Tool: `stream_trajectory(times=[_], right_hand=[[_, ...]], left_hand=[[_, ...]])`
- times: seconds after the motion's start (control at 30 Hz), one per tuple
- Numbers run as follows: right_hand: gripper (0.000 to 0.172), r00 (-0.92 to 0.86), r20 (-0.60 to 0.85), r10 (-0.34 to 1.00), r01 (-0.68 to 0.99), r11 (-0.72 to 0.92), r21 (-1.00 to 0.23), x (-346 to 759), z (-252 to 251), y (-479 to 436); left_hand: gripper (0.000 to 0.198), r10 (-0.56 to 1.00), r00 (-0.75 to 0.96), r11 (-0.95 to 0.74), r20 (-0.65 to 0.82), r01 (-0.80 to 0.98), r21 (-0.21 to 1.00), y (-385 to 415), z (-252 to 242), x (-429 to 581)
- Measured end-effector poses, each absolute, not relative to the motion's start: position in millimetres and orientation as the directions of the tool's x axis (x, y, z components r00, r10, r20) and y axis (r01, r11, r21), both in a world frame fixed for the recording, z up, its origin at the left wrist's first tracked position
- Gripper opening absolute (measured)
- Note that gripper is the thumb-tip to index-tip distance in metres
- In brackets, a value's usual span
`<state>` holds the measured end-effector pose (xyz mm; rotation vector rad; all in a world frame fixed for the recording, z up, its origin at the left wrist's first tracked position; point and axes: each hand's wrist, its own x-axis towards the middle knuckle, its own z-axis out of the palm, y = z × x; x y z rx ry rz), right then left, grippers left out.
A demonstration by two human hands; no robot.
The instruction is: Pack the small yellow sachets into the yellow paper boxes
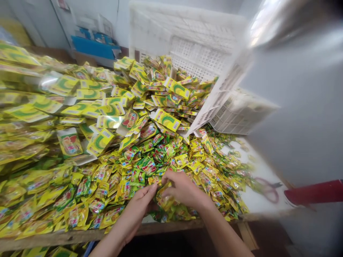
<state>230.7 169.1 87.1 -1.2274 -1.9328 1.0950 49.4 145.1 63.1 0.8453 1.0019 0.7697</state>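
Note:
My left hand (140, 203) is at the table's front edge, thumb upward and fingers curled underneath. Whatever its fingers hold is hidden. Close beside it, my right hand (183, 188) bends its fingers around a shiny yellow packet (165, 200) at the front of the heap. Around both hands spread small glossy packets (180, 160) in yellow and green, printed with fruit pictures. Behind them rises a pile of flat yellow-and-green cartons (167, 120), many with open end flaps.
A white plastic crate (198, 53) lies tipped on its side, cartons spilling from its mouth. Another white crate (233, 114) stands behind it. To the right are pink-handled scissors (269, 191) and a red cylindrical object (314, 192). The wooden table edge (66, 237) runs along the front.

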Motion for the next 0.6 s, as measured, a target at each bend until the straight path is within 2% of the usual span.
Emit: stream_trajectory(times=[0.1,0.23,0.27,0.33,0.37,0.4,0.47,0.53,0.6], right_hand=[[0.025,-0.338,0.041,0.940,0.433,0.194,-0.880,214,80,169],[0.037,-0.215,0.158,0.964,0.445,0.240,-0.863,200,72,162],[0.035,-0.196,0.167,0.966,0.445,0.239,-0.863,197,69,161],[0.017,-0.201,0.130,0.971,0.418,0.205,-0.885,194,62,158],[0.006,-0.208,0.093,0.974,0.391,0.170,-0.905,194,59,157],[0.006,-0.203,0.053,0.978,0.356,0.124,-0.926,193,56,156],[0.016,-0.153,-0.032,0.988,0.264,0.009,-0.965,194,51,152],[0.021,-0.084,-0.098,0.992,0.168,-0.083,-0.982,193,52,149],[0.023,-0.051,-0.074,0.996,0.138,-0.066,-0.988,189,56,148]], left_hand=[[0.038,0.874,0.371,0.374,-0.313,-0.104,0.922,144,62,41],[0.026,0.943,0.265,0.231,-0.199,-0.096,0.968,143,49,35],[0.023,0.956,0.240,0.195,-0.167,-0.097,0.976,143,47,34],[0.018,0.970,0.219,0.118,-0.103,-0.054,0.992,145,46,30],[0.017,0.975,0.214,0.066,-0.064,-0.002,0.998,147,48,27],[0.017,0.978,0.210,0.005,-0.019,0.065,0.998,150,52,22],[0.017,0.984,0.154,-0.128,0.093,0.234,0.964,163,63,9],[0.016,0.977,0.020,-0.204,0.213,0.396,0.895,184,76,-5],[0.021,0.941,-0.135,-0.200,0.310,0.517,0.832,210,86,-18]])
